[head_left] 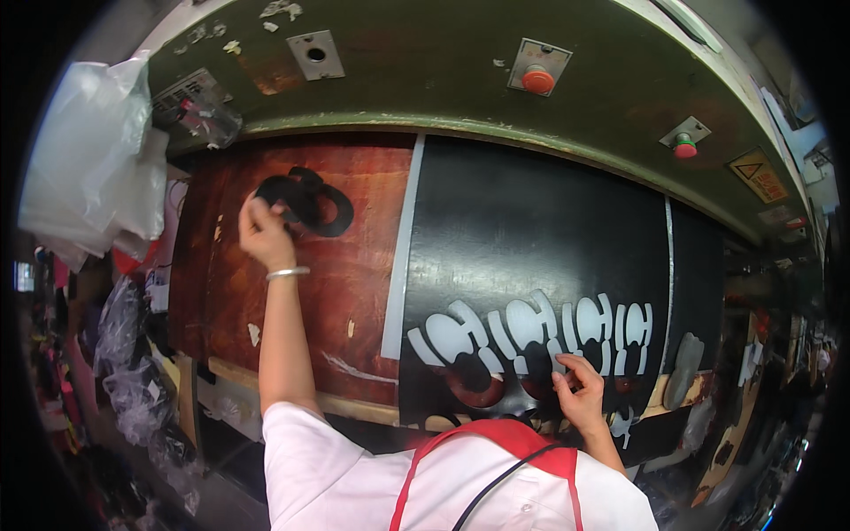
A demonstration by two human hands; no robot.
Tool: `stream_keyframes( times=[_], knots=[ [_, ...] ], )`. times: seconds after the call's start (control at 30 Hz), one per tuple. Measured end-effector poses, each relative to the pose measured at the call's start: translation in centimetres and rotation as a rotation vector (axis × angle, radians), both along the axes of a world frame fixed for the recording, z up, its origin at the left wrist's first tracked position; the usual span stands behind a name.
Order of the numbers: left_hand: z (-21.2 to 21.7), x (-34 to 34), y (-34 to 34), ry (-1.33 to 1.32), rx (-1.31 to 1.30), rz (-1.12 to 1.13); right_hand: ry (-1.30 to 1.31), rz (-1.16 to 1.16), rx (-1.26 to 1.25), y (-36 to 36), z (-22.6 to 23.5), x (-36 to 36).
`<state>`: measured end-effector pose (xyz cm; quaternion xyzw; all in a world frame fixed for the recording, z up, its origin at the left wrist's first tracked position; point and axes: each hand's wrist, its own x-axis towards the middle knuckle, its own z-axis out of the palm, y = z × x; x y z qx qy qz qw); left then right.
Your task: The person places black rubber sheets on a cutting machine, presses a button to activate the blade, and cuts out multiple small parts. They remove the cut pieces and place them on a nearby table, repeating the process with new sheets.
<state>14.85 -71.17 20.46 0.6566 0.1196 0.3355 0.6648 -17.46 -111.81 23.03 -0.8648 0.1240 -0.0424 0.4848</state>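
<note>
**Loose cut pieces could slide off the board**

The stack of black cut pieces (pixel 305 202) sat in the upper left of the frame on the brown wooden desk (pixel 354 265), the left hand (pixel 261 232) clenched on its edge. Lower right, the right hand (pixel 580 389) pinched at the black sheet (pixel 531 239) with white cut-outs. A tug there might have torn a thin strip; a weak grip at the left might have scattered the stack.
</note>
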Motion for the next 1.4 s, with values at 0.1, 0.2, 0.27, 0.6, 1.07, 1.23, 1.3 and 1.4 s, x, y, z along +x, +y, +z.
stream_keyframes(
  times=[0.1, 0.2, 0.27, 0.6, 1.07, 1.23, 1.3, 1.4],
  knots=[
    [0.0, -0.5, 2.5, -0.185, -0.167, 0.102, 0.017, -0.084, 0.053, -0.6, -0.1, -0.3],
    [2.1, -2.3, 6.5, -0.274, 0.013, 0.131, 0.027, -0.124, -0.01, -1.6, -0.3, -0.9],
    [3.7, -4.5, 8.5, -0.2, 0.371, 0.346, 0.017, -0.197, -0.043, -2.4, -0.4, -1.4],
    [-0.4, -17.3, 1.4, 0.216, 1.455, -0.634, -0.145, -0.53, -0.452, -10.8, -1.7, -4.9],
    [-4.2, -6.6, -16.4, 0.383, 1.741, -0.433, 0.112, -0.794, -0.791, -27.1, -6.0, -9.6],
    [-5.9, -9.6, -17.0, 0.209, 1.78, -0.303, 0.065, -0.8, -0.625, -28.0, -6.2, -10.7],
    [-6.2, -11.4, -17.6, 0.248, 1.617, -0.425, -0.034, -0.858, -0.696, -28.5, -6.6, -10.8],
    [-6.3, -13.7, -17.5, 0.184, 1.409, -0.532, -0.197, -0.822, -0.697, -28.9, -7.0, -10.4]
  ],
)
